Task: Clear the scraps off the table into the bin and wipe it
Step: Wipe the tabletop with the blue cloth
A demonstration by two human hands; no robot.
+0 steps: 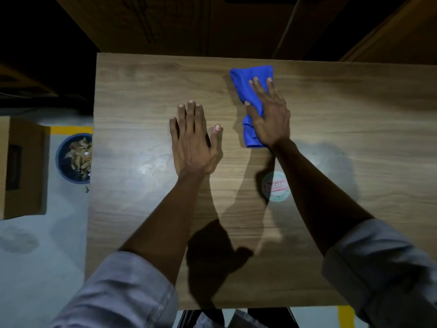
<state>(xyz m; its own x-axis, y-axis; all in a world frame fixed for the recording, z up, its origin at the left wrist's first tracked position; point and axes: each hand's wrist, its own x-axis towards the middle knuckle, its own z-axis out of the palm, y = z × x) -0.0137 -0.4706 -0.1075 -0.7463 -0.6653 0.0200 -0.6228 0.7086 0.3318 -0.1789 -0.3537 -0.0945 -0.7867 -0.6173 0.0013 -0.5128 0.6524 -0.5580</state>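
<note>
A wooden table (142,91) fills the view. My right hand (269,117) presses flat on a folded blue cloth (246,81) near the table's far middle, fingers straight and spread. My left hand (194,138) rests flat on the bare tabletop to the left of the cloth, fingers straight, holding nothing. A blue round bin (63,147) stands on the floor just off the table's left edge, with brown scraps (80,155) inside it.
A round sticker (275,187) lies on the table near my right forearm. A cardboard box (22,166) sits on the floor left of the bin. Large cardboard boxes (177,22) stand behind the table's far edge. Yellow floor tape (71,129) runs by the bin.
</note>
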